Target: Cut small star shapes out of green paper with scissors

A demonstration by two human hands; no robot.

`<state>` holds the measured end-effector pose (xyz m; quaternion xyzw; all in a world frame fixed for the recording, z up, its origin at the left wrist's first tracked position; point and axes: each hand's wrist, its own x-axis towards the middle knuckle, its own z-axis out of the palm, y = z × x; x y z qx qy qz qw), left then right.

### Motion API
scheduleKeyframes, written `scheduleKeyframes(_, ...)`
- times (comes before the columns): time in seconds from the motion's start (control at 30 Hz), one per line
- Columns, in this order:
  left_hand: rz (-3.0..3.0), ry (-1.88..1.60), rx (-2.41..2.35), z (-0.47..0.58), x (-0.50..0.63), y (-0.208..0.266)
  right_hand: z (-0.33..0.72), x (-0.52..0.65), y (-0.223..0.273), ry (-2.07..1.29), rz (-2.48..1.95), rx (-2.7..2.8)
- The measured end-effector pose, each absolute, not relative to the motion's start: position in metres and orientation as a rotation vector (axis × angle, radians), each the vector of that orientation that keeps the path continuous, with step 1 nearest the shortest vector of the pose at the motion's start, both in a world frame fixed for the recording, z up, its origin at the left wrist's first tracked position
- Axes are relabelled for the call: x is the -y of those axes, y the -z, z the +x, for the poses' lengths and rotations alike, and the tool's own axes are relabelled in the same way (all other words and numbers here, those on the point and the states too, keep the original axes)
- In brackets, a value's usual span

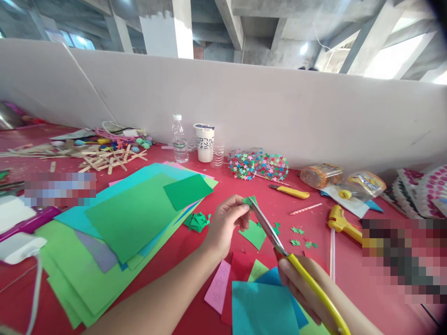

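My left hand pinches a small piece of green paper between thumb and fingers. My right hand is wrapped round the yellow handles of a pair of scissors. The blades point up and to the left, with their tips at the green piece. Below my left hand a larger green paper square lies on the table. Small green paper stars lie to the right of the blades. Under my right wrist there is a pile of coloured paper squares, a teal one on top.
Stacked green and blue sheets spread over the left, beside a folded green paper shape. A yellow cutter and a yellow glue gun lie at right. A bottle, a white cup and star-covered rings stand along the partition.
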<state>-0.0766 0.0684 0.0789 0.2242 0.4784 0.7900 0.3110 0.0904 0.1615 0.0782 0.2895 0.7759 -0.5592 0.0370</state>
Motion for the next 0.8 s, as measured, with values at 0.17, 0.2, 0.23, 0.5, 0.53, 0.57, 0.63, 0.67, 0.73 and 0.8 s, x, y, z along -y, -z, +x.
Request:
scheduleKeyframes(0.17, 0.614, -2.092, -1.255, -0.0778, -0.0678, -0.0780, 0.0907, -0.1633, -0.0780, 1.725, 0.818, -2.383)
scheduleKeyframes(0.2, 0.614, -2.093, -1.253, -0.0780, -0.0677, -0.0779, 0.0910, -0.1633, -0.0787, 1.720, 0.832, -2.384)
scheduleKeyframes(0.23, 0.613, -2.093, -1.252, -0.0781, -0.0676, -0.0778, 0.0913, -0.1632, -0.0796, 1.712, 0.846, -2.388)
scheduleKeyframes(0.5, 0.573, -2.139, -1.243, -0.0834, -0.0674, -0.0771, 0.0884, -0.1658, -0.0839, 1.608, 0.863, -2.456)
scheduleKeyframes(0.53, 0.559, -2.151, -1.242, -0.0845, -0.0676, -0.0769, 0.0877, -0.1661, -0.0833, 1.601, 0.850, -2.458)
scheduleKeyframes(0.57, 0.542, -2.165, -1.240, -0.0853, -0.0678, -0.0767, 0.0872, -0.1662, -0.0825, 1.601, 0.836, -2.455)
scheduleKeyframes(0.63, 0.514, -2.192, -1.228, -0.0860, -0.0684, -0.0766, 0.0867, -0.1660, -0.0803, 1.605, 0.822, -2.442)
scheduleKeyframes(0.67, 0.506, -2.201, -1.219, -0.0857, -0.0687, -0.0766, 0.0868, -0.1657, -0.0791, 1.605, 0.823, -2.438)
scheduleKeyframes(0.73, 0.519, -2.185, -1.209, -0.0841, -0.0691, -0.0767, 0.0872, -0.1652, -0.0768, 1.593, 0.834, -2.447)
scheduleKeyframes(0.8, 0.555, -2.147, -1.222, -0.0821, -0.0695, -0.0768, 0.0874, -0.1649, -0.0749, 1.571, 0.850, -2.461)
